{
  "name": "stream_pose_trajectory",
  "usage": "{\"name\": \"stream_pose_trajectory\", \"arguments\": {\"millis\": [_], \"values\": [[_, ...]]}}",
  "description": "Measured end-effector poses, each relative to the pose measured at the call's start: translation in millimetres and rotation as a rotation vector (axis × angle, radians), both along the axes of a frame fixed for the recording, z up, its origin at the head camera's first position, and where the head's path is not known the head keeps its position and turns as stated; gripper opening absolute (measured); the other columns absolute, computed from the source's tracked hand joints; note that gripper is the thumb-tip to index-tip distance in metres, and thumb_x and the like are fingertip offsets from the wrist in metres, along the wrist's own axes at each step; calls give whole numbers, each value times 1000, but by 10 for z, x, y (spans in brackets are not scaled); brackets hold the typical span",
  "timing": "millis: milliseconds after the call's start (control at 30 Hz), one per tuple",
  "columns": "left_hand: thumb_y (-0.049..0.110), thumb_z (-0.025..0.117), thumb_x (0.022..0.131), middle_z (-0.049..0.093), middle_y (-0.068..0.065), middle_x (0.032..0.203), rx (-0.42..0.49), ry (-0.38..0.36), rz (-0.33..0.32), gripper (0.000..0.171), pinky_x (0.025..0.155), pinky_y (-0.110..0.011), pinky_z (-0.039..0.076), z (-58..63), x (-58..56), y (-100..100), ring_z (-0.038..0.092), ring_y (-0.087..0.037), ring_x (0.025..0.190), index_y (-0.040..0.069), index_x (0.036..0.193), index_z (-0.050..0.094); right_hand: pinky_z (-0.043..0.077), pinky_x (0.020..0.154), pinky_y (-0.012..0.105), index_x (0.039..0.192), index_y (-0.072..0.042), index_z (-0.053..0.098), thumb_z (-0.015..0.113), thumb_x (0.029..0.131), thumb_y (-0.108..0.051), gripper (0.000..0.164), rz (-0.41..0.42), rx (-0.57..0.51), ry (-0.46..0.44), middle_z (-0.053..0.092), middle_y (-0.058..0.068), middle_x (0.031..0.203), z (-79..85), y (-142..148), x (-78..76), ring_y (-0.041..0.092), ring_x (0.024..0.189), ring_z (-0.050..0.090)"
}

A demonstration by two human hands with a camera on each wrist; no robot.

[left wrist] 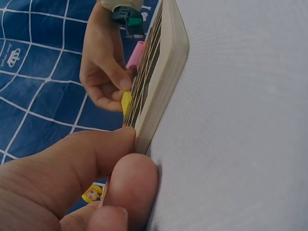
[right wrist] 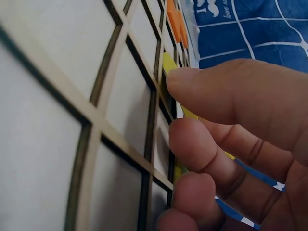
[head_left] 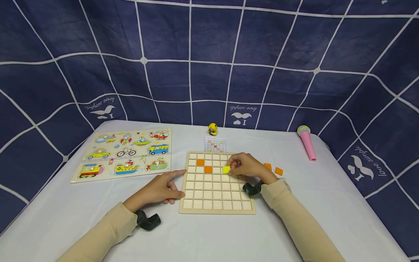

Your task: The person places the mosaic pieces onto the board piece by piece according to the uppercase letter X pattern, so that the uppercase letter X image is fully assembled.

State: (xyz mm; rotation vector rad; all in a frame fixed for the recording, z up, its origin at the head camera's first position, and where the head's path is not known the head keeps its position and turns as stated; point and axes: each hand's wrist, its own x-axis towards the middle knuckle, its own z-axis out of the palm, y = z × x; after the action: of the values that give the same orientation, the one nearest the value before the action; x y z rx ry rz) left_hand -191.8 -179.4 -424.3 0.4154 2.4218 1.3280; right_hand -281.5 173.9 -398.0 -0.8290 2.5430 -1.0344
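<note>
Puzzle [head_left: 112, 153] and microphone [head_left: 307, 145] flank the board [head_left: 207, 185], part-hidden by the right grip [head_left: 243, 165] pinching a yellow tile [head_left: 226, 170], left grip [head_left: 162, 187] spread.

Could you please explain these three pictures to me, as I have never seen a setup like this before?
There is no robot here, only a person's two bare hands. The wide picture comes from a camera worn on the head, looking forward and down. The two close ones come from wrist cameras, each looking at that hand's work.

On the white surface lies a wooden grid board with two orange tiles on it. The left hand touches its left edge; the right hand holds a yellow tile over the grid. Loose tiles lie to the right. Around the board are a vehicle puzzle, a pattern sheet, a small figure and a pink microphone.
</note>
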Motion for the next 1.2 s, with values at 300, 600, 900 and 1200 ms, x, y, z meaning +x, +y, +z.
{"name": "stream_pose_trajectory", "arguments": {"millis": [300,600,900,1200], "values": [[16,89,91,68,-2,71,6,3,-5,85,50,-26,52,3,7,3,64,-14,55,0,162,45,44,69,28,107,-2,75,83,91,-5,19,-18,58,-14,65,-5,78,7,-75,2,10,68,52],[16,89,91,69,-3,71,8,0,-9,85,51,-27,52,1,3,3,64,-14,55,-1,162,44,41,68,26,113,0,75,82,91,-6,23,-4,17,-11,65,-5,78,44,22,43,10,67,50],[16,89,91,68,-2,70,4,0,-2,85,51,-27,52,1,1,1,64,-14,55,0,162,45,43,58,22,117,8,72,78,96,-3,25,-13,-134,-127,59,0,82,48,320,92,10,64,49],[17,89,91,68,-3,70,2,-1,-5,86,50,-26,51,0,-2,2,64,-14,55,1,162,45,43,58,23,121,13,67,69,99,0,26,32,-205,-189,62,5,84,28,690,142,11,62,50]]}}
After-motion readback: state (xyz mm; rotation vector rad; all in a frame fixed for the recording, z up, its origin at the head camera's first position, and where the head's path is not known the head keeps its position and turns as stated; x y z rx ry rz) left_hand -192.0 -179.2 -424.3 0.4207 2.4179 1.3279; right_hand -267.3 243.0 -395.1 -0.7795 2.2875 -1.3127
